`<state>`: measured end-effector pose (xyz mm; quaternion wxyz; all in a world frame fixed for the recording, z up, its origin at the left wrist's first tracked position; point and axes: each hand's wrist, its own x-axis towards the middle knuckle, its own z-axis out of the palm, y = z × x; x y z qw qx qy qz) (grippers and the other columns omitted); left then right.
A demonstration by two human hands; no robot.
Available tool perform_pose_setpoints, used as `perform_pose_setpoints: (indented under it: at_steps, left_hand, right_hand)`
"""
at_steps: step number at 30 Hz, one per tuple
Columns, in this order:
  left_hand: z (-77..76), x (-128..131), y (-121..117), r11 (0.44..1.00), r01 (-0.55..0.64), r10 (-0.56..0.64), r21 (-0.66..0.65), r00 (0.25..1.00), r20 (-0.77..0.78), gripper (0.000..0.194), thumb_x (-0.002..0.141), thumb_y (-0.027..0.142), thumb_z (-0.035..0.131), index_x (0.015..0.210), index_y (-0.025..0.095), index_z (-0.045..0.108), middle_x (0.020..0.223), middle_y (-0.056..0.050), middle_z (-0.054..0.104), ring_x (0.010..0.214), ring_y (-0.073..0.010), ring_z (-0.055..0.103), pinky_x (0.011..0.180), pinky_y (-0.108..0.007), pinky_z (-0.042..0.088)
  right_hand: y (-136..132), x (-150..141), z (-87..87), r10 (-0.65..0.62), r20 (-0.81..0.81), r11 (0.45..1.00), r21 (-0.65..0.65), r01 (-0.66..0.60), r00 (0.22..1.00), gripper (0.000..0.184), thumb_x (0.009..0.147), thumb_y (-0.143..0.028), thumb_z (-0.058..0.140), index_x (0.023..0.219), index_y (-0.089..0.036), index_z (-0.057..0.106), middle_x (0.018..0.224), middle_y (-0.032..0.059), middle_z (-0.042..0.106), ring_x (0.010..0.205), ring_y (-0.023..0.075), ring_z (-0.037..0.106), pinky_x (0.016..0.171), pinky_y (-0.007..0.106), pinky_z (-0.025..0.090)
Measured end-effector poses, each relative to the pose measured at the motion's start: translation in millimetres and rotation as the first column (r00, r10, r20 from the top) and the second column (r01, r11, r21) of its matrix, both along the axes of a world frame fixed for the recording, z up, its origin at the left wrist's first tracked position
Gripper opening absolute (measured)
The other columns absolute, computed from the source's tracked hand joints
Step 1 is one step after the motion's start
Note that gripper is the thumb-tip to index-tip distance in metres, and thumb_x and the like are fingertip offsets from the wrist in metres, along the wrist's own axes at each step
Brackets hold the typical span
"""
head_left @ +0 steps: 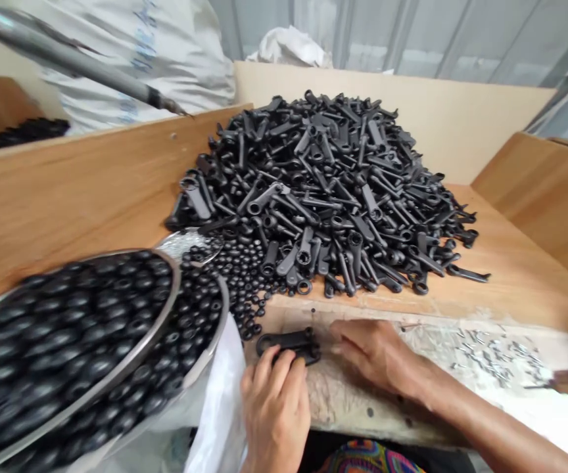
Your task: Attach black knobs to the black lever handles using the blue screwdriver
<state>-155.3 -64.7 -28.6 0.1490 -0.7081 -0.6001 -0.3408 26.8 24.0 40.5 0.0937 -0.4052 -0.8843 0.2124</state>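
My left hand rests at the front edge of the work surface, its fingers bent over black plastic levers with a ring at one end. The levers lie side by side, partly hidden under my fingertips. Just right of them is my right hand, its fingers curled together and pointing at the levers' right end. Anything in that grip is hidden. A large heap of similar black levers rises behind both hands. Small black round knobs are scattered left of the heap's foot.
Two round containers heaped with black knobs, a nearer one and another, stand at left. Small metal pins lie at right, beside a blurred thin-bladed tool. Wooden boards wall the bench. A metal rod juts in upper left.
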Motion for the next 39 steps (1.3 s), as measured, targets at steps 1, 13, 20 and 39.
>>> perform_pose_setpoints:
  at_steps: [1,13,20,39]
  left_hand:
    - [-1.3,-2,2,0.999,0.019,-0.019,0.042,1.000,-0.014,0.014,0.078,0.011,0.054,0.085,0.018,0.064,0.088,-0.006,0.069,0.092,-0.0270,0.058,0.077,-0.039,0.039]
    - [-15.5,-13,15,0.951,0.115,-0.106,0.286,0.993,-0.047,0.028,0.067,0.019,0.071,0.094,0.015,0.065,0.085,-0.009,0.069,0.090,-0.0292,0.061,0.077,-0.038,0.045]
    - [8.9,22,-17,0.955,0.183,-0.267,0.235,0.877,0.399,0.026,0.072,0.007,0.063,0.094,0.019,0.064,0.084,-0.005,0.068,0.085,-0.0221,0.063,0.077,-0.034,0.049]
    - [22.5,57,-41,0.874,0.475,0.189,-0.105,-0.132,0.973,0.021,0.080,0.029,0.052,0.084,0.012,0.062,0.050,0.002,0.053,0.048,-0.0094,0.046,0.054,-0.022,0.037]
  right_hand:
    - [7,14,2.6,-0.093,0.034,0.995,0.048,0.092,0.995,0.018,0.087,-0.026,0.042,0.089,-0.020,0.060,0.075,0.0021,0.065,0.068,0.0157,0.060,0.060,0.022,0.037]
    - [56,116,5.2,-0.657,0.352,0.754,0.300,0.585,0.667,0.021,0.083,-0.035,0.051,0.087,-0.018,0.062,0.086,0.0082,0.064,0.078,0.0209,0.061,0.063,0.026,0.036]
    - [20,142,22.2,-0.636,0.293,0.771,0.189,0.609,0.714,0.025,0.083,-0.037,0.048,0.070,-0.019,0.060,0.066,0.0025,0.061,0.064,0.0171,0.056,0.054,0.024,0.033]
    - [-13,-9,55.1,0.424,-0.210,0.906,0.106,-0.411,0.881,0.021,0.091,-0.021,0.042,0.087,-0.018,0.062,0.085,0.0053,0.063,0.081,0.0144,0.058,0.073,0.024,0.044]
